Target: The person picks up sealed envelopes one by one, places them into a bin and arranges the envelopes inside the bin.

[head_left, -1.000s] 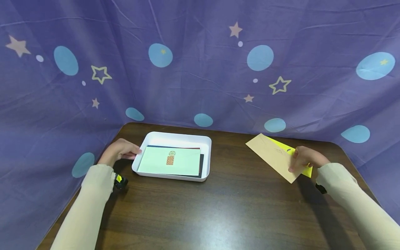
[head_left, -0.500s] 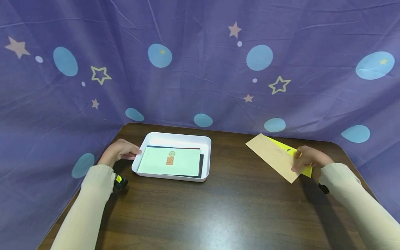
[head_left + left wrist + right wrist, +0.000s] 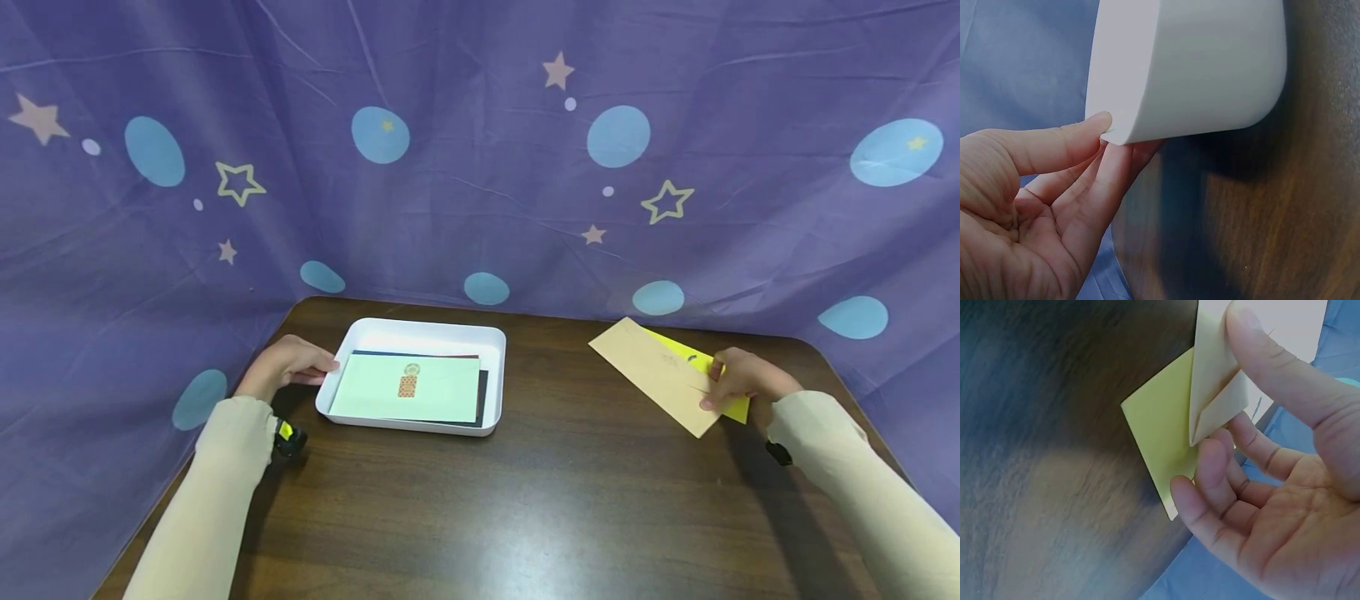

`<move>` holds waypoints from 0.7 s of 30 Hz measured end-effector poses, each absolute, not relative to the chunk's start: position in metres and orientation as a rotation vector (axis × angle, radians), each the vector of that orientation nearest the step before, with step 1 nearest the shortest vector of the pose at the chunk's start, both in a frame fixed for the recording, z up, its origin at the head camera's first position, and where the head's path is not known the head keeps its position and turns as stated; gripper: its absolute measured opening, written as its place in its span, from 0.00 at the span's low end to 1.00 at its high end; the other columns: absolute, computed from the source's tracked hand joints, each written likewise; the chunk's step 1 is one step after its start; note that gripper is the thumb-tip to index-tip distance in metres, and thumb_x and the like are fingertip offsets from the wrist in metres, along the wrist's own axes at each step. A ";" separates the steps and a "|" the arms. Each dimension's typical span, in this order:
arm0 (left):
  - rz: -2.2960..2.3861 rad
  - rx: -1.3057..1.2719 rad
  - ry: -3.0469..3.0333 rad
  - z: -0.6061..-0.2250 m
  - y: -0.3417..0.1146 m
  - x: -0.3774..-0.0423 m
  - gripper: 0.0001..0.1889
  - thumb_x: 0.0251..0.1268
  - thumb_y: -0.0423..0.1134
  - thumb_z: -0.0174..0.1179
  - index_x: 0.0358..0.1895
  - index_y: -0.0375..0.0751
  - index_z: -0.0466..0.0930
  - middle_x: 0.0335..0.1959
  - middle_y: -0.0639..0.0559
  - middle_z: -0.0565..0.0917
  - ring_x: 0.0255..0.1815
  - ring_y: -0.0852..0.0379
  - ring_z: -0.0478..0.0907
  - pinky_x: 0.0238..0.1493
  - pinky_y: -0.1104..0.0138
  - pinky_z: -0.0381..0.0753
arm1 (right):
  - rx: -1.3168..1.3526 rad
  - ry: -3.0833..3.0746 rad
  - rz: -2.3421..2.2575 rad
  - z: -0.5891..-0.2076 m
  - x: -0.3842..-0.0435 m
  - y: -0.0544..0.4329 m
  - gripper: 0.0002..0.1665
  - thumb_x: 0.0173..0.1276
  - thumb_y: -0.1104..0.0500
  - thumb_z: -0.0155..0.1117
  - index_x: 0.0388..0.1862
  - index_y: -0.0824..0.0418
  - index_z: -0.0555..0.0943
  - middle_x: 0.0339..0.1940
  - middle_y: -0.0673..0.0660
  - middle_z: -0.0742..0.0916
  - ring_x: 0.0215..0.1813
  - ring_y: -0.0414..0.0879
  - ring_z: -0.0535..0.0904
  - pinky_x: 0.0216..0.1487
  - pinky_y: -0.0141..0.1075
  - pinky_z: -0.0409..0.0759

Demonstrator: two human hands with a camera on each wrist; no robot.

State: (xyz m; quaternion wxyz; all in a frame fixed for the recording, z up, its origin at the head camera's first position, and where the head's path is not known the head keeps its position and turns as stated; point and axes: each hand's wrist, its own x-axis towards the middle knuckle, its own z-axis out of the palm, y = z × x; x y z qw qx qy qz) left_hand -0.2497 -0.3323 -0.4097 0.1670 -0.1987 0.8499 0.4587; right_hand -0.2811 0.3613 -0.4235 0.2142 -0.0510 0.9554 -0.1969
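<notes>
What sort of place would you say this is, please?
Probably a curtained-off tabletop workspace, judging by the star-patterned purple curtain, the wood-grained table and the white tray.

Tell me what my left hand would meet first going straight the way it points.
The white tray: your left hand is pinching its edge, so it would likely push that first. Past the edge, the pale green paper seems next, though depth is unclear.

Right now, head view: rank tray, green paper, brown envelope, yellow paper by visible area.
1. Tray
2. Green paper
3. Brown envelope
4. Yellow paper, partly hidden by the envelope and right hand, so its full size is unsure.
</notes>
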 end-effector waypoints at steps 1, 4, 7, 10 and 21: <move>1.306 -0.562 2.419 -0.410 -0.332 -0.250 0.21 0.62 0.30 0.70 0.56 0.22 0.80 0.27 0.53 0.84 0.26 0.64 0.82 0.35 0.71 0.88 | -0.137 2.655 -0.540 -0.425 -0.283 0.363 0.36 0.42 0.52 0.88 0.40 0.70 0.75 0.32 0.56 0.75 0.33 0.48 0.72 0.32 0.35 0.74; 1.300 -0.551 2.428 -0.410 -0.331 -0.250 0.23 0.64 0.30 0.69 0.59 0.21 0.78 0.26 0.55 0.83 0.25 0.65 0.82 0.34 0.71 0.88 | -0.131 2.665 -0.523 -0.428 -0.285 0.366 0.35 0.41 0.49 0.89 0.35 0.68 0.76 0.30 0.55 0.75 0.34 0.48 0.72 0.32 0.34 0.73; 1.299 -0.551 2.433 -0.412 -0.332 -0.251 0.22 0.65 0.30 0.68 0.59 0.20 0.78 0.25 0.56 0.82 0.25 0.65 0.81 0.33 0.72 0.88 | -0.117 2.670 -0.498 -0.429 -0.287 0.366 0.32 0.40 0.48 0.89 0.25 0.61 0.73 0.25 0.51 0.73 0.31 0.46 0.70 0.31 0.33 0.69; 1.295 -0.558 2.435 -0.412 -0.332 -0.251 0.22 0.65 0.30 0.68 0.60 0.21 0.78 0.25 0.56 0.82 0.25 0.65 0.81 0.33 0.72 0.88 | -0.113 2.667 -0.488 -0.427 -0.287 0.365 0.31 0.41 0.49 0.89 0.23 0.60 0.72 0.24 0.50 0.73 0.31 0.45 0.70 0.30 0.33 0.68; 1.286 -0.557 2.420 -0.408 -0.330 -0.250 0.23 0.66 0.31 0.67 0.60 0.21 0.77 0.25 0.55 0.82 0.24 0.65 0.80 0.32 0.73 0.87 | -0.107 2.598 -0.540 -0.430 -0.289 0.368 0.33 0.45 0.50 0.88 0.27 0.59 0.69 0.24 0.49 0.71 0.28 0.42 0.67 0.28 0.31 0.66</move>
